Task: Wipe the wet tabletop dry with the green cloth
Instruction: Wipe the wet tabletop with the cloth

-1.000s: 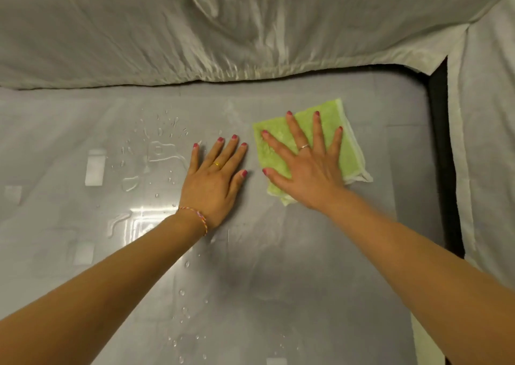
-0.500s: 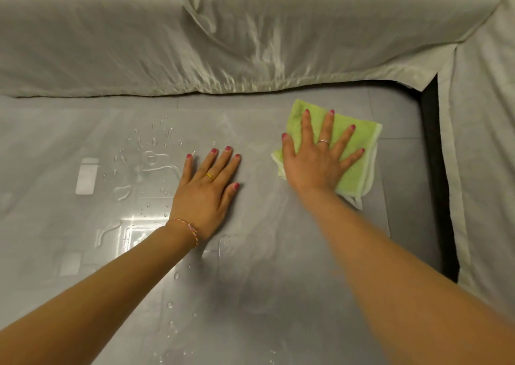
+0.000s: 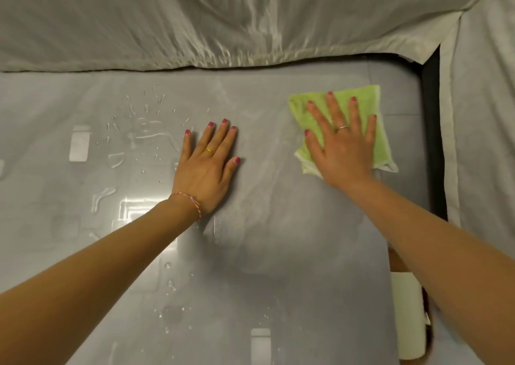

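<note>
Green cloth (image 3: 381,138) lies folded, long axis pointing away, under right hand (image 3: 342,147)

Right hand (image 3: 344,144) presses green cloth (image 3: 380,141) flat, seemingly on wet tabletop (image 3: 278,253).

Your two hands lie flat on the counter (image 3: 278,253), side by side.
Your right hand (image 3: 344,147) rests on the cloth (image 3: 381,144) near the far right corner; your left hand (image 3: 207,169) sits apart to its left, droplets (image 3: 145,119) further left and nearer you. Sheeting (image 3: 223,21) hangs behind.
</note>
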